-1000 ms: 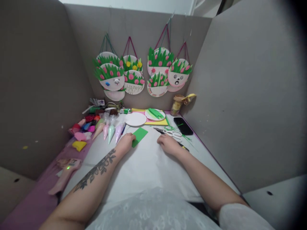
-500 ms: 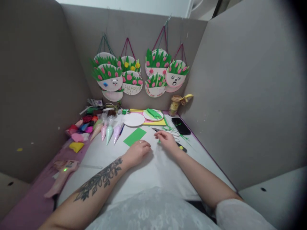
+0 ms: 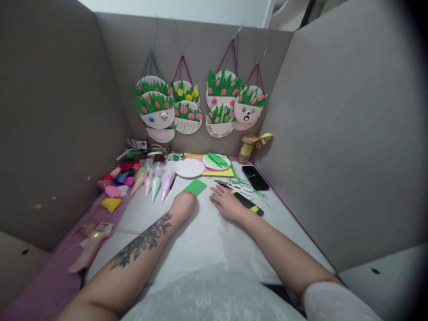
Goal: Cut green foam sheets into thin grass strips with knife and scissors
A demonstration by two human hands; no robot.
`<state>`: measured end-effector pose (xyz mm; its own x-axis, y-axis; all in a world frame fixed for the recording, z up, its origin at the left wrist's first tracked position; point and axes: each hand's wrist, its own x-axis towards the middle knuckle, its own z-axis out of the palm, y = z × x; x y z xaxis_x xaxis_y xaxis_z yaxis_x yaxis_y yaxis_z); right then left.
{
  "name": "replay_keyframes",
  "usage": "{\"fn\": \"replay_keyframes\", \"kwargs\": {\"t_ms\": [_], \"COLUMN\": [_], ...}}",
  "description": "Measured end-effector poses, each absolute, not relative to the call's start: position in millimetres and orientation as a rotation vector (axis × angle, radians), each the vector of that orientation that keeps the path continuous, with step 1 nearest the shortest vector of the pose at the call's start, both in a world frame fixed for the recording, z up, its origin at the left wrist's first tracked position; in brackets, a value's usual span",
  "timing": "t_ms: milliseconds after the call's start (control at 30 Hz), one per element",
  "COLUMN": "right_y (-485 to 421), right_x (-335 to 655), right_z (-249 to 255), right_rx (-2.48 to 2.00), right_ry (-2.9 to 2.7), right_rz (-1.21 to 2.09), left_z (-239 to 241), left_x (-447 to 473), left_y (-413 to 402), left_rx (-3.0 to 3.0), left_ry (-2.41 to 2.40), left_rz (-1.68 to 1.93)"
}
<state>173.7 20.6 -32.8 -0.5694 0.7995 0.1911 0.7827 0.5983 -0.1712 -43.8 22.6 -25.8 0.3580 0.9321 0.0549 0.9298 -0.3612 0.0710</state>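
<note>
— Green paper (image 3: 195,187) is lying flat on the worktop (image 3: 200,240), just this side of the empty white plate (image 3: 189,167). Is the left hand (image 3: 183,206) gripping it?

— It is resting on the sheet's near edge, touching it. Its fingers are curling under the knuckles, so I cannot tell whether they are pinching the paper or only pressing it down.

— And the right hand (image 3: 225,203)?

— It is lying palm down on the bare worktop, just right of the sheet, with its fingers (image 3: 217,195) apart and holding nothing. The scissors (image 3: 243,187) are lying just beyond its fingertips, and a black-and-yellow tool (image 3: 249,204) is running alongside the wrist.

— So which step is going on?

— I am judging that the sheet is being steadied or set in place, with cutting not yet begun. The paper is looking whole, while cut green strips are sitting on the second plate (image 3: 216,161) further back.

— What is the next move asking for?

— Probably a sure hold on the sheet with the left hand. The right hand would be reaching a little forward and to the right for the scissors, without knocking the phone (image 3: 255,177) lying beyond them.
</note>
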Motion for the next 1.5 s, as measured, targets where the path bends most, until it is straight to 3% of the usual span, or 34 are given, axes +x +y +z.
{"fn": "replay_keyframes", "kwargs": {"t_ms": [400, 833, 1500], "right_y": [59.8, 47.4, 61.6], "right_x": [138.7, 147.8, 124.8], "right_z": [-29.0, -36.2, -40.4], "right_rx": [-1.181, -0.997, -1.390], "right_ry": [-2.715, -2.669, -2.510], "right_rz": [0.136, 0.072, 0.178], "left_z": [-21.3, -20.5, -21.1], "left_x": [-53.9, -59.6, -71.4], "left_y": [18.2, 23.4, 33.0], "left_rx": [2.545, 2.616, 2.476], "left_ry": [1.784, 1.844, 1.835], "left_rz": [0.307, 0.168, 0.163]}}
